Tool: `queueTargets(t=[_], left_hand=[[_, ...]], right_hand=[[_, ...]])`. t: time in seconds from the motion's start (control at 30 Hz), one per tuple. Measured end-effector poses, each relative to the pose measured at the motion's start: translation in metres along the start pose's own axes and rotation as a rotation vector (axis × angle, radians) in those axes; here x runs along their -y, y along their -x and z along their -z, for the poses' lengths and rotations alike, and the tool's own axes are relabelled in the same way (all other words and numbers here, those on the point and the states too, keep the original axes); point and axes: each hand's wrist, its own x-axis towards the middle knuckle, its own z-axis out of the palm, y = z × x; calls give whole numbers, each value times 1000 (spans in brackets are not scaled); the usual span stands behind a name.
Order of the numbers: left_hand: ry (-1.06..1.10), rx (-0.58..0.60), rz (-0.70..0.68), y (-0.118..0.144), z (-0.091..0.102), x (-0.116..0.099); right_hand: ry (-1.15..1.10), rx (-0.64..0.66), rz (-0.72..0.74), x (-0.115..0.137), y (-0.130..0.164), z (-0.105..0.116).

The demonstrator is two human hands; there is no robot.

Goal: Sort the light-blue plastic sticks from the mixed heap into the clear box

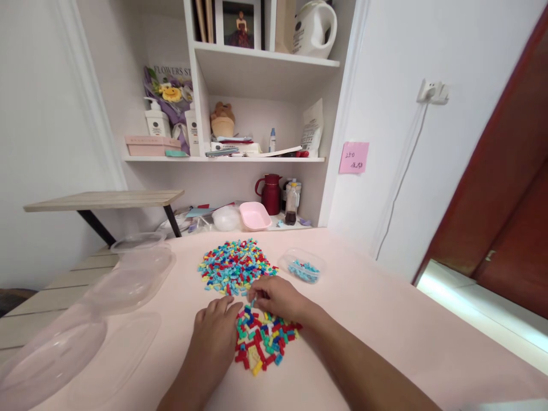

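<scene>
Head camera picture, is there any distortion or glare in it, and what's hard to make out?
In the head view, lines lean as if wide-angle stretched, notably the red door; in the head view, the floor strip beside it looks very bright; in the head view, the clear containers fade into the pale table, while the near brick pile stands out.
</scene>
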Motion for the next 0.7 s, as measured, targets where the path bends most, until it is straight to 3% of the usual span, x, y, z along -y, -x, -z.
queueTargets(t=[0.13,0.2,0.3,0.37,0.43,0.6,0.7], left_hand=[[-13,16,2,0,1,0],[-21,18,6,0,1,0],[-35,29,20,-1,3,-1],[-45,41,28,-1,3,-2],[-50,39,28,-2,2,-2],[-40,29,16,-2,-1,0],[-30,31,20,-2,0,0]], right_hand=[[-12,-5,-5,2,0,5],[-36,-74,4,0,2,13],[-100,-382,-50,-10,6,33],[-118,-628,-140,-20,10,47],[-87,-784,-249,-29,15,59],[115,-849,-481,-40,25,67],[142,-895,-491,-40,25,65]])
